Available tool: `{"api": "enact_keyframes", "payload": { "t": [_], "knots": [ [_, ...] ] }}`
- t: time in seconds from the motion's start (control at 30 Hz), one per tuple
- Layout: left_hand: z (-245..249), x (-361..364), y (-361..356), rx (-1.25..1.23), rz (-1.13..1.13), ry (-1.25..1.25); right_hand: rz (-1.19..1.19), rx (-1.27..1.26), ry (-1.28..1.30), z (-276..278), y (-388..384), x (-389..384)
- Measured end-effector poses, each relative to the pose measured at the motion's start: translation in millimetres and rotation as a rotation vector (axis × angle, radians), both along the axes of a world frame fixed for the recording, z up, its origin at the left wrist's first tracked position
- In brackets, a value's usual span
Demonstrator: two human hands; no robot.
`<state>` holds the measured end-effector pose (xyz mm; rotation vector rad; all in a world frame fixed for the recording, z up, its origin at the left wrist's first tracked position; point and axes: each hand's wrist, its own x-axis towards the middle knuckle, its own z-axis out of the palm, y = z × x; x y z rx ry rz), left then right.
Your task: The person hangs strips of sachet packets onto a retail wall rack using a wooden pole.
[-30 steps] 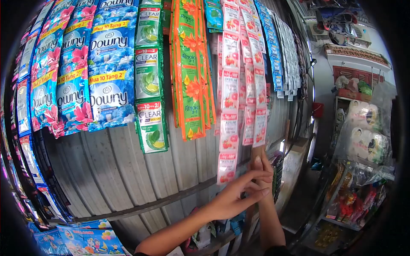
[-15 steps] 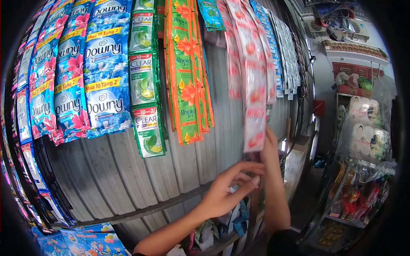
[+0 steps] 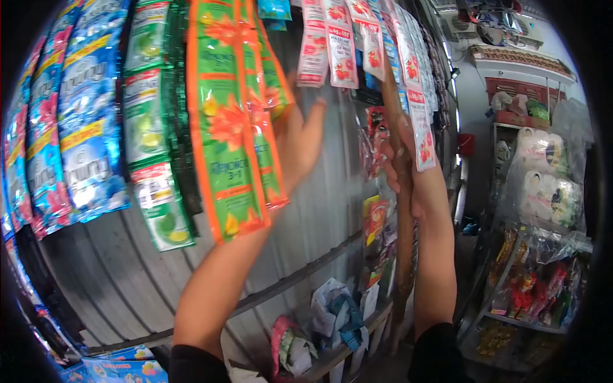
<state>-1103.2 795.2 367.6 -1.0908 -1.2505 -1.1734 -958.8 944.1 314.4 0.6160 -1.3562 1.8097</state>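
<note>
My left hand (image 3: 303,143) is raised beside and partly behind the green and orange Rejoice sachet strips (image 3: 230,127). Its visible fingers are apart and slightly blurred, and the strips cover part of the hand and wrist. My right hand (image 3: 391,167) is wrapped round a brown wooden pole (image 3: 403,217), fingers showing on the pole's left side. A pink and white Hazeline sachet strip (image 3: 421,131) hangs in front of my right wrist. More pink and white sachet strips (image 3: 340,54) hang above, between my hands.
Green Clear sachets (image 3: 153,121) and blue Downy sachets (image 3: 92,127) hang at left before a corrugated metal wall (image 3: 306,217). Crumpled bags (image 3: 335,313) sit below on a rail. At right stands a shelf with wrapped paper rolls (image 3: 543,195) and bagged goods (image 3: 536,287).
My left hand has moved up and left to the Rejoice strips, and my right hand has risen along the pole. The pink strips now hang apart, and the view has shifted right.
</note>
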Motion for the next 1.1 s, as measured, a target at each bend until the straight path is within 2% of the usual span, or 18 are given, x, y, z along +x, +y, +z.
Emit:
{"api": "enact_keyframes", "payload": {
  "t": [0.03,0.07,0.1,0.17,0.2,0.27,0.37,0.63,0.83,1.1],
  "knots": [
    [15.9,-9.0,9.8,0.080,0.025,0.035,-0.062,-0.047,-0.067,-1.6,-0.9,1.4],
    [34.1,-11.6,10.9,0.103,0.189,0.023,-0.091,-0.068,-0.106,-3.6,4.5,-2.2],
    [53.3,-10.0,15.7,0.132,-0.083,-0.095,-0.113,-0.061,-0.099,-4.9,9.8,-3.4],
    [98.9,-59.2,20.4,0.375,0.138,0.132,0.012,0.013,-0.061,-9.0,19.4,-6.2],
    [118.5,-69.8,23.3,0.421,0.177,0.122,0.015,0.021,-0.022,-11.8,26.6,-11.2],
    [142.8,-80.6,24.0,0.450,0.202,0.093,-0.010,0.067,-0.015,-2.3,33.9,-14.4],
    [163.9,-91.9,26.5,0.424,0.220,0.039,0.008,0.096,-0.150,13.8,29.6,9.3],
    [188.4,-94.9,23.2,0.348,0.226,-0.019,0.108,0.098,-0.202,16.0,31.5,15.4],
    [182.6,-90.6,12.1,0.299,0.185,-0.032,0.162,0.130,-0.191,13.6,36.2,21.7],
    [162.7,-77.6,2.6,0.185,0.047,-0.015,0.152,0.121,-0.239,-44.9,35.5,28.2]
  ]
}}
